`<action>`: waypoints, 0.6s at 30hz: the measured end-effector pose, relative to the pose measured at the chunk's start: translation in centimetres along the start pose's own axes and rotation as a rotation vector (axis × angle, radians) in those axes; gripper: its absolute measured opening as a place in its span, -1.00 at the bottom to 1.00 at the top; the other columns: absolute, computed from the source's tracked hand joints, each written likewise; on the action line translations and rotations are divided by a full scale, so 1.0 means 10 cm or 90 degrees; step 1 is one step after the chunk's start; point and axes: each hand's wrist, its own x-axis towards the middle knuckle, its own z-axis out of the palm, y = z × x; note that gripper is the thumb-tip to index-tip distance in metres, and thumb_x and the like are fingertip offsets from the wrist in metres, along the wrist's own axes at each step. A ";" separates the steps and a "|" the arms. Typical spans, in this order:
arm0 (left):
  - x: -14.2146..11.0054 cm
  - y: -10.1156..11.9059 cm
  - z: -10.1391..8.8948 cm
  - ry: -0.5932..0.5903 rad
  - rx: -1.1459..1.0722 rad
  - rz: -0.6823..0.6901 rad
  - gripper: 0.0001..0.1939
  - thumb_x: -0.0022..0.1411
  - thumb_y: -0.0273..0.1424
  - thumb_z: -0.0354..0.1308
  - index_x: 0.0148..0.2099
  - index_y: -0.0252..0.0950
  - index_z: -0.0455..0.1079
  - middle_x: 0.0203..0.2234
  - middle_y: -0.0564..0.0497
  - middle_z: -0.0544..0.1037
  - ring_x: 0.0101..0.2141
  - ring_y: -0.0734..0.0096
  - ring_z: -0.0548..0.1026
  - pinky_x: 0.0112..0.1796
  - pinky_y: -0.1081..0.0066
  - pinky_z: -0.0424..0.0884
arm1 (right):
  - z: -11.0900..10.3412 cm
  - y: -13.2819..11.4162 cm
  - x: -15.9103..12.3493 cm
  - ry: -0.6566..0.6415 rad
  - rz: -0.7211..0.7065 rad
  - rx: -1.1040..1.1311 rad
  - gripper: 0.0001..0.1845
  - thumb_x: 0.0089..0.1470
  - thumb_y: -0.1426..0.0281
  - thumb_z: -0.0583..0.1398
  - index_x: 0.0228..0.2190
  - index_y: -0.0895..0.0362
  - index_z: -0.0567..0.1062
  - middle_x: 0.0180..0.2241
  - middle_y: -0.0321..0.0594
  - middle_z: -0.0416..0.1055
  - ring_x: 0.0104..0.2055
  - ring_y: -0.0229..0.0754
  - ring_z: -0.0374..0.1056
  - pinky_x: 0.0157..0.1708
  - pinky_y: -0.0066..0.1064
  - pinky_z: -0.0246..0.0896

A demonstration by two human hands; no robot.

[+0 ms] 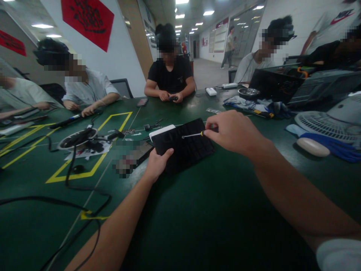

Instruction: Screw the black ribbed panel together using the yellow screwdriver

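Observation:
My left hand [157,164] is closed on the near left corner of a flat black rectangular panel [187,152], its thumb lying on top. The panel is tilted above the green table [220,210], and I cannot make out its exact kind. In my right hand [235,131] is a small screwdriver [194,135] with a thin metal shaft, pinched by the handle. Its tip points left over the panel's upper face; whether it touches is not clear. A white flat piece [162,130] shows at the panel's far left edge, partly hidden behind it.
A partly blurred phone-like slab [138,156] lies left of the panel. Black cables [75,169] and a dish of black parts [77,139] sit further left. To the right are a fan [328,120], a pale mouse-shaped object [313,146] and blue gloves [344,150]. Several people sit around the table.

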 end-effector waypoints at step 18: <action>-0.06 0.10 0.04 0.008 -0.005 -0.005 -0.40 -0.06 -0.12 0.55 -0.01 -0.29 0.57 -0.10 -0.16 0.71 -0.05 -0.05 0.66 0.09 -0.03 0.53 | 0.01 0.01 0.01 -0.016 0.007 -0.003 -0.71 0.26 0.24 0.19 -0.23 0.04 0.72 -0.28 -0.07 0.64 -0.23 0.02 0.47 -0.35 -0.25 0.10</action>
